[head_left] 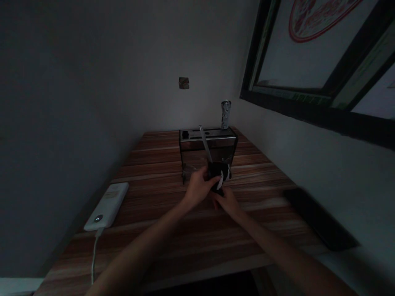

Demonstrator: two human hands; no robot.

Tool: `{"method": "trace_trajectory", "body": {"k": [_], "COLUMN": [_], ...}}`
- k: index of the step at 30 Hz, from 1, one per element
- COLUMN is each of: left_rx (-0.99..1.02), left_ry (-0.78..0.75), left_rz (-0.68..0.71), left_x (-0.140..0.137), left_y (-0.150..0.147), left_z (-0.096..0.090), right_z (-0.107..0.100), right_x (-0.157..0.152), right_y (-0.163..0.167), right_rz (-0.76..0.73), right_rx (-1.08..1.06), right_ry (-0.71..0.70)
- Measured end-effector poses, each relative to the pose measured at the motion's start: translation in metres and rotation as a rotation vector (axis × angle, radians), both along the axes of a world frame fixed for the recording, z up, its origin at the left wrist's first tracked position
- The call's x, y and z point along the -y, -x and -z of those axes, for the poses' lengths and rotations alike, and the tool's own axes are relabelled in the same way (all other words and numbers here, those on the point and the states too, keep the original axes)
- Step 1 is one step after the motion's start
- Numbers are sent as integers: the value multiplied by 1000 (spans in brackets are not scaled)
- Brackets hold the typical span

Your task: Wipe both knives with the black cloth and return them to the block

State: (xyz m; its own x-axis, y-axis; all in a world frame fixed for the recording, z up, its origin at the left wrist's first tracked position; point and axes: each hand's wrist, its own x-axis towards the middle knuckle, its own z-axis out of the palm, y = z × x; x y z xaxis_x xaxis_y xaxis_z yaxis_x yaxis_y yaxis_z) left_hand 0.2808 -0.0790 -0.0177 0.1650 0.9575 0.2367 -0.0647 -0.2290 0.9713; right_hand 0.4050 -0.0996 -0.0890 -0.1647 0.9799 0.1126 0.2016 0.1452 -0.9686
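Note:
Both of my hands are closed on a small black piece with white patches [215,169], held in front of a metal appliance. My left hand [198,186] grips its left side, the thumb lying across its front. Lower down, my right hand [226,201] holds its bottom right edge. The dim light hides what kind of thing it is. A thin silver rod [205,144] slants up and left from just behind it; whether the two are joined I cannot tell. The box-shaped appliance [208,142] has a shiny slotted top, like a toaster, and stands on the table behind my hands.
On the striped wooden table [148,164], a white power bank [108,205] with a cable [94,255] lies at the left. A black flat object [319,218] lies by the right wall. A silver foil-like cylinder [225,115] stands at the appliance's back right. A framed panel [296,70] hangs above.

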Motion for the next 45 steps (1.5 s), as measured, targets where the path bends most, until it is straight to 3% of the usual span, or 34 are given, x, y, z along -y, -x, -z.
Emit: {"method": "trace_trajectory", "body": {"k": [3,7,19,27,37,45], "left_rx": [22,25,-279,-211,-6,139], "left_ry": [34,52,-139,-140,-31,-97], "left_rz": [17,37,12,-61,-109,-230], "left_x": [-6,-12,-1,0,-8,-9], "left_y": [5,8,2,1,22,46], "left_z": [-3,-2,-1,0,-31,-61], "right_z": [-4,-6,-1,-3,3,-2], "right_x": [2,5,2,5,4,11], "right_y": [2,2,-2,-1,1,5], "right_rz": [-59,-27,154,189,135,49], "right_rx": [-52,-47,21,91,116,151], "right_ry": [52,66,-98,-149,-178,-64]}}
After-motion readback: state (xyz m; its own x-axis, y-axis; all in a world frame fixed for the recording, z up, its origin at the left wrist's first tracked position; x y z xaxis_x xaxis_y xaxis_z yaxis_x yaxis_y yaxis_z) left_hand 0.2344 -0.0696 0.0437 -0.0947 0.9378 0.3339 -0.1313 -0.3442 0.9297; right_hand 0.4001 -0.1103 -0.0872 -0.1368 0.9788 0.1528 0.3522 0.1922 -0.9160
